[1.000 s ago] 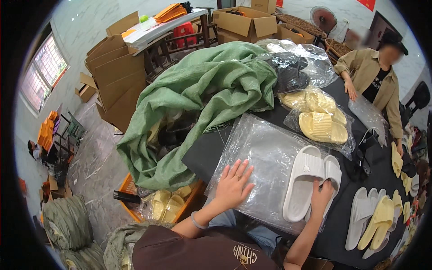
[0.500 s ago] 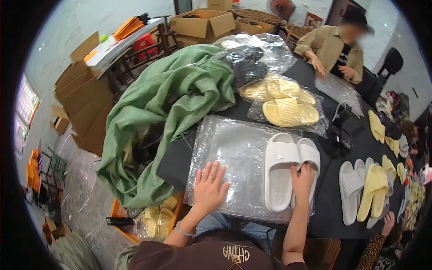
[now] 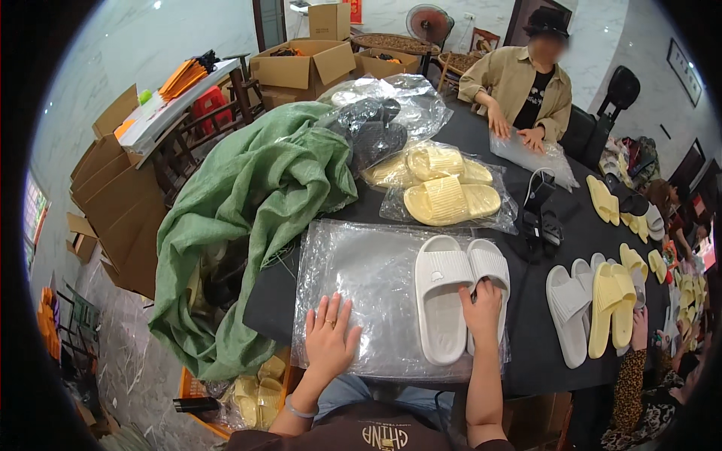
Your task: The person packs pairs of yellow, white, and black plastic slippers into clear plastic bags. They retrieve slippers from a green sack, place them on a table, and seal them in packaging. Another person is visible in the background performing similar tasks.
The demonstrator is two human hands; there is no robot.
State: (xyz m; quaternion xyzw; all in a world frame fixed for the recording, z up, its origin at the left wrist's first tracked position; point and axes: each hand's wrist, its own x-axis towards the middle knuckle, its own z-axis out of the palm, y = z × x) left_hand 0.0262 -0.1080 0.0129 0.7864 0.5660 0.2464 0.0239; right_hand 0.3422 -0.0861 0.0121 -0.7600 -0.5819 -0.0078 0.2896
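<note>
The person's left hand lies flat with fingers spread on a large clear plastic bag stretched over the dark surface, while the right hand rests open, fingers curled over the pair of white rubber slide sandals lying side by side on the bag's right end. A crumpled green woven sack sits just left of the bag, and bagged yellow slide sandals lie beyond it.
</note>
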